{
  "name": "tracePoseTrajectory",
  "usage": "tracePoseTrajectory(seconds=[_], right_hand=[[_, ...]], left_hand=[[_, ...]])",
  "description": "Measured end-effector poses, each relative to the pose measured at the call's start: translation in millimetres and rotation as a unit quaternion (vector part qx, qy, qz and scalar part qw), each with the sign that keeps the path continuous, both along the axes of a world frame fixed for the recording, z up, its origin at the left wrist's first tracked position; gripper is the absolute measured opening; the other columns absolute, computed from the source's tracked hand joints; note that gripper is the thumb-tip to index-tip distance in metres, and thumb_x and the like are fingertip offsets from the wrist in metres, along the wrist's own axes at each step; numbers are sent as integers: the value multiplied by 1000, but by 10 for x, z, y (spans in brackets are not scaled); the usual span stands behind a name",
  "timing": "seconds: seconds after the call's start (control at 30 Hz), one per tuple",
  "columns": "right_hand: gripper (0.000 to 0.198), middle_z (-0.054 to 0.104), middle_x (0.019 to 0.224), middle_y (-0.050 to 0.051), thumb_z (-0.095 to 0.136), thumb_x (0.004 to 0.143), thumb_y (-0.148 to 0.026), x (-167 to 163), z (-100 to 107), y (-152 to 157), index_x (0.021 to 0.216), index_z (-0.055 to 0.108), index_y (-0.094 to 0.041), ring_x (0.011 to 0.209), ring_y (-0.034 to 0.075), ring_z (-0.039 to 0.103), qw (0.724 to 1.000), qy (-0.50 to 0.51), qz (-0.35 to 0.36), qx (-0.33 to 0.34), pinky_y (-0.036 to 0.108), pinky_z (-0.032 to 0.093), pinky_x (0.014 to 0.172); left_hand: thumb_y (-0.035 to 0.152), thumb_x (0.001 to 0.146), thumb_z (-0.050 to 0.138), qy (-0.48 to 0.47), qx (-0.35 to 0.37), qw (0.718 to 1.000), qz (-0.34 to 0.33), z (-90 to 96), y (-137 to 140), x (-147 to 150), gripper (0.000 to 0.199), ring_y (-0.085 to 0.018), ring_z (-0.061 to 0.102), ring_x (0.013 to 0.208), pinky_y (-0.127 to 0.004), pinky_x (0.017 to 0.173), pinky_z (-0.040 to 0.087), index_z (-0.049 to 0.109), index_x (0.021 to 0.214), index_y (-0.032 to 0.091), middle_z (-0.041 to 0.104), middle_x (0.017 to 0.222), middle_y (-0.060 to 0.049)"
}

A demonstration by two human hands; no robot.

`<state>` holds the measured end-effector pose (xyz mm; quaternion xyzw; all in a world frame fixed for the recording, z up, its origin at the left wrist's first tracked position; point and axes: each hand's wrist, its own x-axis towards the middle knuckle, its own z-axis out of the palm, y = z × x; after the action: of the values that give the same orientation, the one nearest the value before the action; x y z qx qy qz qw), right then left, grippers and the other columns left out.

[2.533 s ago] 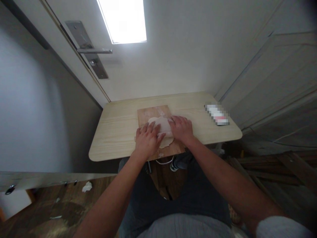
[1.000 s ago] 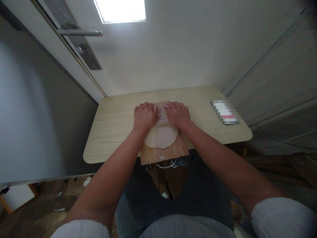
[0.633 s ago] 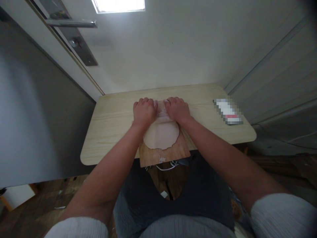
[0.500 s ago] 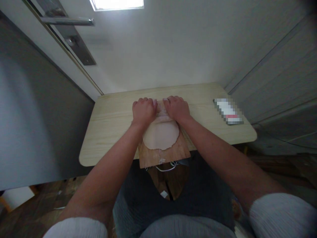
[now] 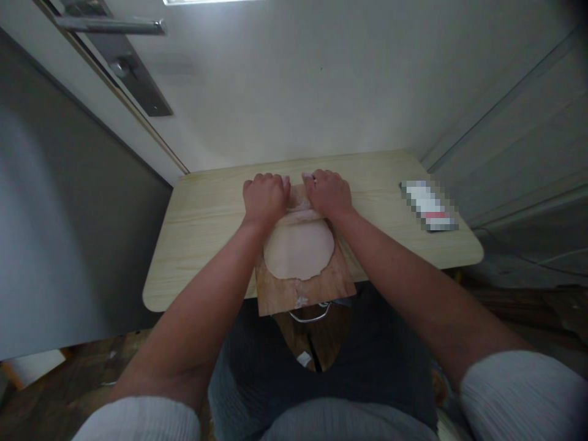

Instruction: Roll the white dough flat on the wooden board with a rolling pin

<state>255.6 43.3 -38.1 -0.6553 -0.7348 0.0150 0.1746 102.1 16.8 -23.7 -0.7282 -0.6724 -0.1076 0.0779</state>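
Observation:
A thin, pale sheet of dough (image 5: 298, 251) with an uneven rounded edge lies on a small wooden board (image 5: 280, 297). Across its far part runs a pale, floury bar (image 5: 302, 215), which looks like a rolling pin; most of it is hidden beneath my hands. My left hand (image 5: 266, 197) is closed over its left end, knuckles up and thumb towards the middle. Over the right end my right hand (image 5: 327, 193) is closed in the same way. Floury smears show on the board between the hands.
The board rests on a light wood-grain table (image 5: 197, 226) and overhangs its near edge. On the right of the table lies a blurred flat item (image 5: 429, 205). A door with a metal handle (image 5: 114, 26) stands behind. Below the board, a curved metal wire (image 5: 310, 318) shows.
Both hands have moved slightly away from me along the board, the pale bar with them. A little more of the dough shows in front of it. The camera view has tilted slightly down.

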Motion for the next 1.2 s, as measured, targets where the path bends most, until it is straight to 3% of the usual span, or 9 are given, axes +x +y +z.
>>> tracePoseTrajectory(seconds=[0.63, 0.97, 1.2], right_hand=[[58, 66, 114, 20, 26, 102, -52, 2, 2, 30, 114, 66, -12, 107, 31, 59, 999, 4, -12, -43, 45, 44, 90], [52, 63, 120, 19, 31, 100, -51, 41, -23, -144, 116, 64, -14, 114, 34, 54, 999, -3, -24, -27, 48, 43, 92], [50, 61, 128, 18, 36, 99, -51, 94, -33, -377, 129, 59, -17, 116, 33, 54, 999, 1, -19, -37, 49, 42, 94]], left_hand=[[44, 102, 19, -11, -6, 1000, -2, -23, 6, -24, 59, -31, 61, 102, -42, 86, 40, 69, 106, 13, 70, 105, -19], [44, 101, 26, -29, -15, 999, -31, -64, -116, -12, 50, -31, 59, 105, -42, 88, 41, 66, 106, 14, 68, 109, -17], [45, 99, 32, -48, -28, 997, -47, -97, -301, -22, 44, -30, 54, 117, -44, 96, 40, 60, 121, 19, 61, 126, -16]])
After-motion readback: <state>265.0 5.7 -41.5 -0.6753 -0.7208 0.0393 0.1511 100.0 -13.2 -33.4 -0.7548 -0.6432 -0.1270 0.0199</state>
